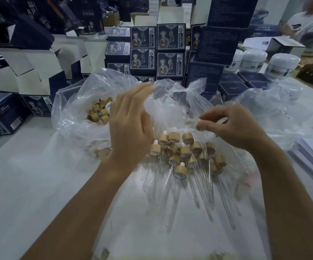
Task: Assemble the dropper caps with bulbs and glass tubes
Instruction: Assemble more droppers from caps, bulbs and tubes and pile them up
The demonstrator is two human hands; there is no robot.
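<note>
Head view: wooden-collared dropper caps with clear glass tubes lie heaped mid-table on plastic. Right hand pinches a small, half-hidden piece; left hand hovers, fingers relaxed.

Right hand pinches cap; left hand open.

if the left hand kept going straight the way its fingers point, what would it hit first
The left hand has straight fingers aimed up and away, toward the crumpled clear plastic bag. It would probably meet that plastic first, with the stacked dark boxes behind it, though depth is hard to judge from this one view.
</note>
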